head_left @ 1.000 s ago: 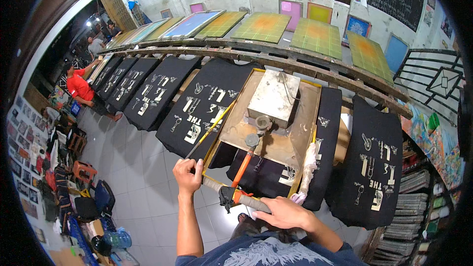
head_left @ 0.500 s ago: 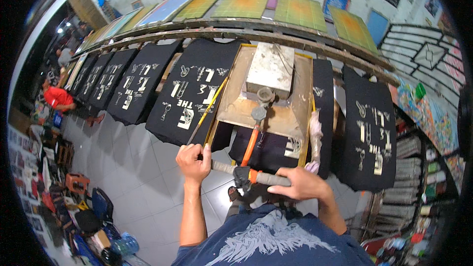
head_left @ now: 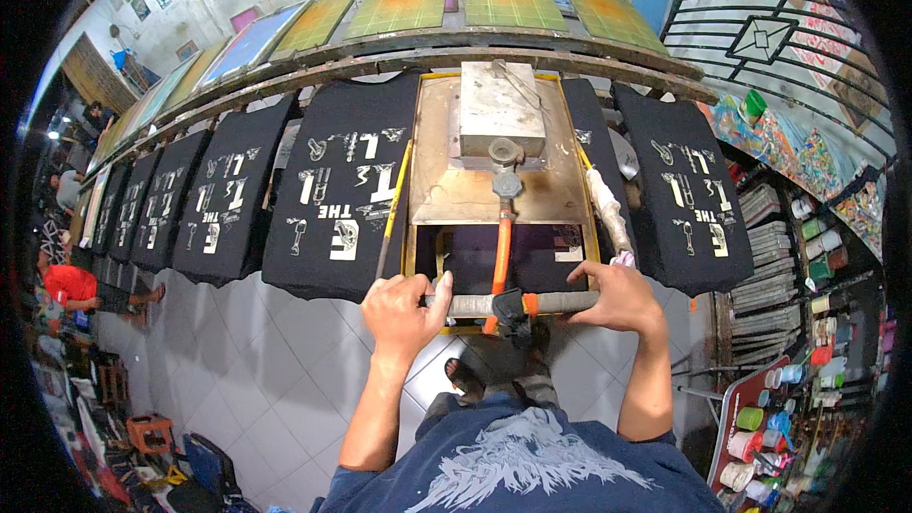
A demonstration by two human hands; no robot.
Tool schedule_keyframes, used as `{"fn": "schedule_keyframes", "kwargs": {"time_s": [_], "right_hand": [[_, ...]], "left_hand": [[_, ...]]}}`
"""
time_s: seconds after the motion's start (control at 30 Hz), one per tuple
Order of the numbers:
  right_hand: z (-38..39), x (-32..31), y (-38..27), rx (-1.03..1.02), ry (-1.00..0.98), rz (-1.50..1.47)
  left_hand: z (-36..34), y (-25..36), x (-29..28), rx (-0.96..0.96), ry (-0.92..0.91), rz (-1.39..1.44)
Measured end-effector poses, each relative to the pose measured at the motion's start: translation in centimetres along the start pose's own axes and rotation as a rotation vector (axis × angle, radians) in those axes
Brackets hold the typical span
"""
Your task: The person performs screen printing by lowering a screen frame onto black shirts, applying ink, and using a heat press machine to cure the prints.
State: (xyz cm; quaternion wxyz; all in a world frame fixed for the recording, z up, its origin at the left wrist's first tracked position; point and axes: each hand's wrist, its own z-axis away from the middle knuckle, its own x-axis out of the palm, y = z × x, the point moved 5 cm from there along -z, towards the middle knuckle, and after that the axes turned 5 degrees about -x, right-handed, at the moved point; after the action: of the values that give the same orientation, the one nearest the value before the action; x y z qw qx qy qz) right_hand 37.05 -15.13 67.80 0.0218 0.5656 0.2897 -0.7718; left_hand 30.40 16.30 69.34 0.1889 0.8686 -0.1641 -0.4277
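Observation:
My left hand [head_left: 404,318] is closed around the left end of a grey tape-wrapped handlebar [head_left: 470,305]. Its right end is gripped by my right hand [head_left: 622,299]. The bar sits at the near end of a yellow-edged frame carrying a wide metal hood [head_left: 442,192] with a pale metal box [head_left: 496,119] on top. An orange hose [head_left: 502,252] runs from a grey fitting [head_left: 506,185] toward the bar's middle. Below the hood's near edge shows a dark printed T-shirt [head_left: 518,252], mostly hidden. Another black printed T-shirt [head_left: 328,195] lies flat to the left.
More black shirts [head_left: 228,195] lie in a row leftward, and one [head_left: 679,185] to the right. A long rail [head_left: 380,46] runs behind, with printing screens [head_left: 513,2] beyond. Paint tubs [head_left: 750,418] crowd the lower right. A person in red [head_left: 66,283] is at far left.
The view has turned, so the shirts and rail sit farther left. The handlebar and hood, slanted before, look straighter now. Both hands remain on the bar.

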Motion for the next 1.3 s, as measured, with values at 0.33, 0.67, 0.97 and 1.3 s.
{"fn": "schedule_keyframes", "kwargs": {"time_s": [0.33,0.67,0.97,1.3], "right_hand": [[0.3,-0.2,-0.7,-0.034,0.101,-0.039],[0.9,-0.2,-1.1,0.05,0.048,-0.057],[1.4,0.0,-1.4,-0.008,0.054,-0.022],[1.5,0.0,-1.1,0.0,0.05,-0.028]], "left_hand": [[0.9,-0.5,-0.2,0.139,0.122,0.015],[1.4,-0.5,-0.8,0.166,0.154,0.044],[1.7,-0.4,-0.9,0.183,0.156,0.076],[1.6,-0.1,-0.7,0.19,0.16,0.048]]}}
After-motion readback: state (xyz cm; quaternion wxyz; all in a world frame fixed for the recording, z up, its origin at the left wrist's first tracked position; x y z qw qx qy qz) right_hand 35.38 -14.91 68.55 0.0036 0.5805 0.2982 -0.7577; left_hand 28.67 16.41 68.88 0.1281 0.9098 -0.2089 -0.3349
